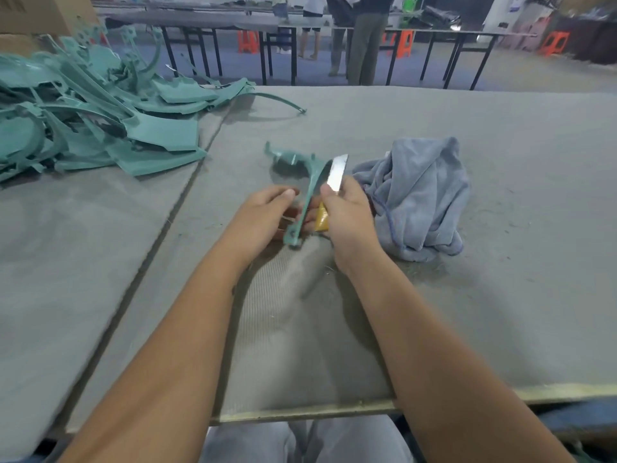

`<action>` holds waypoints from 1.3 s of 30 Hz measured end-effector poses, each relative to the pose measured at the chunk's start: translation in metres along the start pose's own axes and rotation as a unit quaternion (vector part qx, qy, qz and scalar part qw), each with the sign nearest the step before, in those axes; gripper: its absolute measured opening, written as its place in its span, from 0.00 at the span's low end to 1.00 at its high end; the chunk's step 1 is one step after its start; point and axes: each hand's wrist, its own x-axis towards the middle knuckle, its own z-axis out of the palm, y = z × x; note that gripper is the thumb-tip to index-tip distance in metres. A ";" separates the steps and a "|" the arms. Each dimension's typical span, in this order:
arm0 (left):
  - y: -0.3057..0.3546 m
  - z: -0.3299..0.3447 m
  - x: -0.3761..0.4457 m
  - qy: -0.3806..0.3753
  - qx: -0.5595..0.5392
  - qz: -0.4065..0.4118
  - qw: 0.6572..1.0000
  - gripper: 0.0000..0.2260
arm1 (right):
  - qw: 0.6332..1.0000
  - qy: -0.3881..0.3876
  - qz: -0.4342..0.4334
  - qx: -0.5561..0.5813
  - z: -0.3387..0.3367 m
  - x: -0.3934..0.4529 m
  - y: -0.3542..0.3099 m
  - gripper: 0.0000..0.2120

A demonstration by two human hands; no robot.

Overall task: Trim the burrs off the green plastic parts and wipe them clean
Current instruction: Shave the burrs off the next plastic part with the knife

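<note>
Gripping green part (307, 192) in left hand (263, 212), blade (336, 173) in right hand (347, 222) at 3 o'clock, we risk slipping, nicking left fingers.

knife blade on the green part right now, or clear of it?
Cannot tell. In the head view the blade lies right beside the green part, but blur hides whether there is contact or a gap.

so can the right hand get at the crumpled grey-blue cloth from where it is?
Probably yes for reach: the crumpled grey-blue cloth lies just beside the right hand, with bare table between. But that hand is gripping the yellow-handled metal blade, so it would likely have to put it down first.
</note>
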 end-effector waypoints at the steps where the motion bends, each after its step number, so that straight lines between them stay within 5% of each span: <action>1: 0.000 -0.001 0.000 -0.001 0.029 0.016 0.999 0.08 | 1.000 -0.016 -0.001 -0.011 0.001 -0.001 0.000 0.05; 7: 0.003 -0.004 -0.003 -0.071 -0.038 -0.019 0.997 0.09 | 0.997 -0.063 -0.029 -0.037 -0.004 -0.002 0.001 0.07; 12: 0.002 -0.010 0.000 -0.107 0.088 -0.021 0.990 0.05 | 0.992 -0.020 -0.076 -0.103 -0.004 0.001 0.005 0.10; 17: -0.001 -0.005 0.002 0.009 0.057 0.009 0.998 0.09 | 0.984 0.038 -0.110 -0.135 -0.011 0.004 0.004 0.11; 23: -0.008 -0.006 0.006 0.099 0.138 0.064 0.983 0.14 | 0.986 -0.023 -0.046 -0.160 -0.009 0.003 0.002 0.21; 27: -0.002 -0.002 0.007 0.045 -0.002 -0.012 0.999 0.17 | 0.979 -0.026 -0.075 -0.188 -0.010 0.000 0.001 0.13; 32: 0.004 0.006 0.005 -0.065 -0.141 -0.077 0.985 0.09 | 0.990 -0.016 -0.078 -0.118 -0.010 0.001 0.000 0.13; 35: 0.002 0.006 0.003 -0.082 -0.132 -0.046 0.987 0.10 | 0.995 0.003 -0.031 -0.097 -0.014 0.005 -0.001 0.20; 39: 0.001 0.007 0.002 -0.099 -0.127 -0.036 0.986 0.09 | 0.993 -0.012 0.003 -0.122 -0.017 0.008 -0.003 0.14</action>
